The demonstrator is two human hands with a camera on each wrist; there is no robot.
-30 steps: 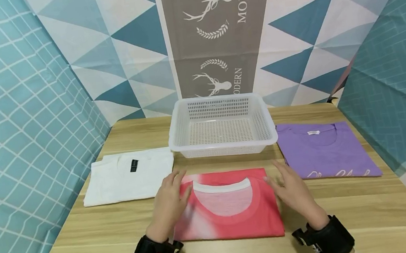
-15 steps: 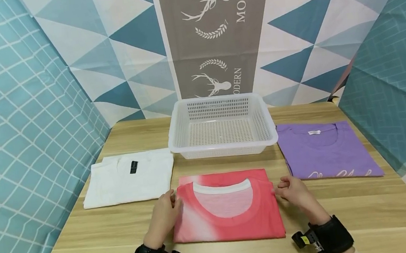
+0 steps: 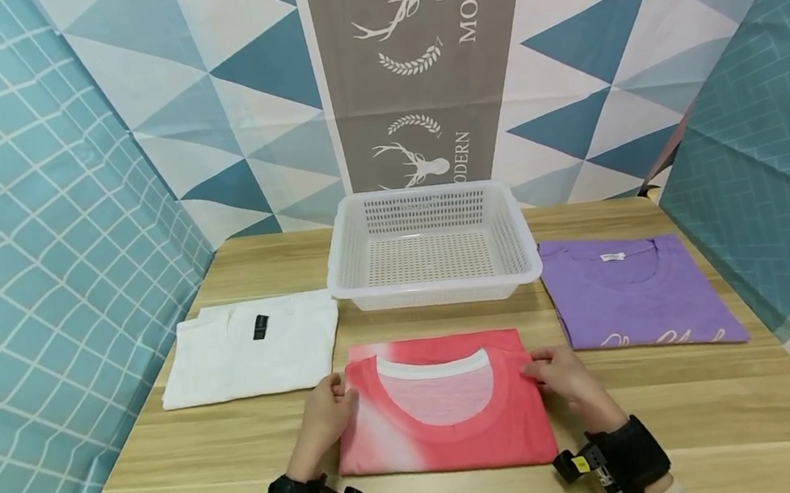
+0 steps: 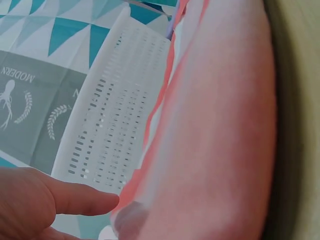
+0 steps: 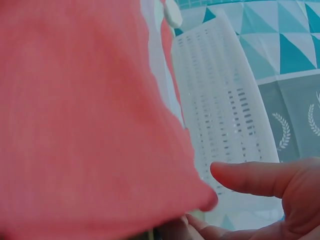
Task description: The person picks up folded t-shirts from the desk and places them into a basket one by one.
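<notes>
Staged recording booth: patterned backdrop cloths [image 3: 419, 73] enclosing a wooden table [image 3: 195, 481].

Bare desk [image 3: 193, 465] is lying open along the near edge and toward both near corners. The white basket [image 3: 431, 244] is blocking the middle of the far edge, with the red shirt [image 3: 446, 411] lying just before it. The white shirt [image 3: 249, 348] is filling the left side, the purple shirt [image 3: 635, 296] the right, leaving narrow wooden lanes between.

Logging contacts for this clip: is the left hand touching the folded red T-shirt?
Touching. The head view shows the left hand pinching the folded red T-shirt at its left edge.
</notes>
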